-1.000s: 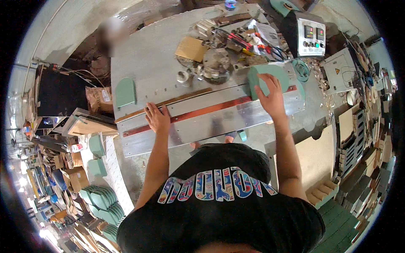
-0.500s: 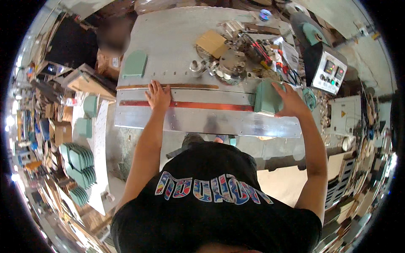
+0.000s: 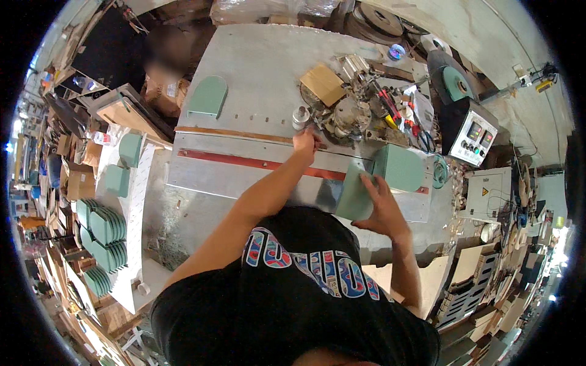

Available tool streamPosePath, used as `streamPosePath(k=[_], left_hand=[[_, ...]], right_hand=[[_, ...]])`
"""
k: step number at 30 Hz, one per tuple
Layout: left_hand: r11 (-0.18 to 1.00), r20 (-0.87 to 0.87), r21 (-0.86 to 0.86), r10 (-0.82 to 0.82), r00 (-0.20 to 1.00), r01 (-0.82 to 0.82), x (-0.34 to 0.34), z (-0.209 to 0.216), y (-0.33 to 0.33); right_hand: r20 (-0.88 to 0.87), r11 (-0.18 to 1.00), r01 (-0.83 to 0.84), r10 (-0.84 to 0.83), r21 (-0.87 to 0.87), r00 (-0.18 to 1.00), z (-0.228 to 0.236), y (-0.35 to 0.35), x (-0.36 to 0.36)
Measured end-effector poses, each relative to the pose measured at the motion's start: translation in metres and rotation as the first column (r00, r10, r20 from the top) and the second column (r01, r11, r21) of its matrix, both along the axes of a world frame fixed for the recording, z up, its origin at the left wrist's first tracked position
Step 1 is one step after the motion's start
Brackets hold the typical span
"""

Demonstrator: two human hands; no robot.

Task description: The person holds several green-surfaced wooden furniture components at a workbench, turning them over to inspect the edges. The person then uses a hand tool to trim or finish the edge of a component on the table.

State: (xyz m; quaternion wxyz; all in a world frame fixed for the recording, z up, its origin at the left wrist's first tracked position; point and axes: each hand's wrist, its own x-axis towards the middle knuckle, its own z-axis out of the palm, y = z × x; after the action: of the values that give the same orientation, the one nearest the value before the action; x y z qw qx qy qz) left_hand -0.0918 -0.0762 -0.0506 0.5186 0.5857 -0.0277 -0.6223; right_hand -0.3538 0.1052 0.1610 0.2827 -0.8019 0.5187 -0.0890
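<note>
My right hand grips a flat green panel, tilted over the table's near edge, with the thumb and fingers on its right side. Just behind it, a stack of green round-ended panels rests on the table. My left hand is curled closed near the right end of a long brown strip, just below a small metal cylinder. What its fingers hold, if anything, is hidden. Another green round-ended panel lies alone at the far left of the table.
A metal machine head with a cardboard piece and loose tools stands behind my hands. A control box is at the right, beside a green coil. More green panels stand in rows at left.
My left hand has moved right along the brown strip and its fingers have curled. My right hand has drawn one green panel off the stack, toward me and to the left.
</note>
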Motion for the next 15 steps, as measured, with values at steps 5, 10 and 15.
streamPosePath(k=[5, 10, 15], left_hand=[[0.998, -0.113, 0.057, 0.018, 0.993, -0.012, -0.007, 0.010, -0.022], [0.997, -0.172, 0.058, 0.052, 0.984, -0.042, -0.014, 0.003, -0.028], [0.999, -0.079, 0.034, -0.003, 0.997, 0.005, -0.011, -0.011, -0.023]], right_hand=[[0.105, 0.993, 0.119, -0.117, -0.014, 0.988, -0.029, 0.031, 0.019], [0.042, 0.962, 0.266, -0.269, 0.066, 0.962, -0.041, 0.055, 0.021], [0.035, 0.955, 0.287, -0.291, 0.080, 0.956, -0.049, 0.065, 0.021]])
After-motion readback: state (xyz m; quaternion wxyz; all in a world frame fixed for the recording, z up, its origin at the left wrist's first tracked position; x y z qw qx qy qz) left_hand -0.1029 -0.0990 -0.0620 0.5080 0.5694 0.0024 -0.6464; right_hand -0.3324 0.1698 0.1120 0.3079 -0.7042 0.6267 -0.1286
